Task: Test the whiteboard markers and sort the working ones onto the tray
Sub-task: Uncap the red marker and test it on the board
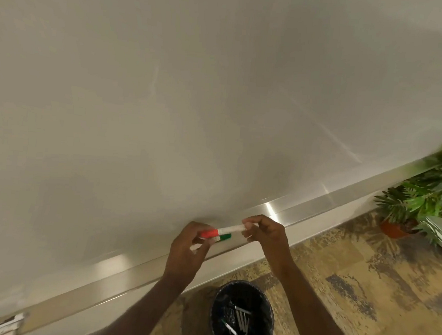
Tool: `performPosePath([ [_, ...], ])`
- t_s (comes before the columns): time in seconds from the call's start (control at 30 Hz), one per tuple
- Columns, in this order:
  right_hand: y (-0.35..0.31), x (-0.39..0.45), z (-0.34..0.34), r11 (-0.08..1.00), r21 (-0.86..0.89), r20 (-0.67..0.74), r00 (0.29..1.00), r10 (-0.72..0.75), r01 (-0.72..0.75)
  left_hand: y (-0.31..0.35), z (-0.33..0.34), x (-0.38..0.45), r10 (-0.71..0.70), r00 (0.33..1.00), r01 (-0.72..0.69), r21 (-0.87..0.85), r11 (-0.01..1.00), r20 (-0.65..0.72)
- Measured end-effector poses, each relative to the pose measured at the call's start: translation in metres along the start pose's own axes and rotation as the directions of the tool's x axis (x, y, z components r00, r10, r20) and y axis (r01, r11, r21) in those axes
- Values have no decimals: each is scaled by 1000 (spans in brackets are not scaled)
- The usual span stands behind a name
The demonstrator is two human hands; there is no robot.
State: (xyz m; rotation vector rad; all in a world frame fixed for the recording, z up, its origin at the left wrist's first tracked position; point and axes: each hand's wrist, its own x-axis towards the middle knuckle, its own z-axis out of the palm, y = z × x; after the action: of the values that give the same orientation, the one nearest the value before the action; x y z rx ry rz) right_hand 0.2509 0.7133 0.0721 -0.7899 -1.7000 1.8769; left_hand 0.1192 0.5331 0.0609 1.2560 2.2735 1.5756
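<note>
The left hand (186, 246) curls round the red cap end of a red marker (222, 231), with a green marker (223, 237) also gripped in it just beneath. The right hand (263, 232) pinches the red marker's white barrel at its other end. Both hands hover just above the whiteboard tray (317, 201), in front of the whiteboard (167, 97). Below the tray, a black bin (242, 317) on the floor holds several markers. Beyond the tray's right end stands a potted plant (423, 201).

Below me I see a patchy tan and grey floor (365, 271). A black wastebasket (242, 318) holding discarded markers stands on it near the wall; a terracotta-potted plant (407, 208) sits well apart, far right.
</note>
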Motion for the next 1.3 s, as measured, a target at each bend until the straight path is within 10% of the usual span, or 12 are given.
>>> performPosePath([
  [0.27,-72,-17,55,957,283,95,991,-97,66,57,-52,5,-224,954,102,-482,870,-201],
  [0.57,-131,-43,157,937,282,310,905,-291,205,92,-130,3,-236,888,-20,-548,836,-393],
  [1.3,-199,-177,438,854,442,-37,956,-290,276,141,-357,-57,-278,811,-235,-723,650,-514],
])
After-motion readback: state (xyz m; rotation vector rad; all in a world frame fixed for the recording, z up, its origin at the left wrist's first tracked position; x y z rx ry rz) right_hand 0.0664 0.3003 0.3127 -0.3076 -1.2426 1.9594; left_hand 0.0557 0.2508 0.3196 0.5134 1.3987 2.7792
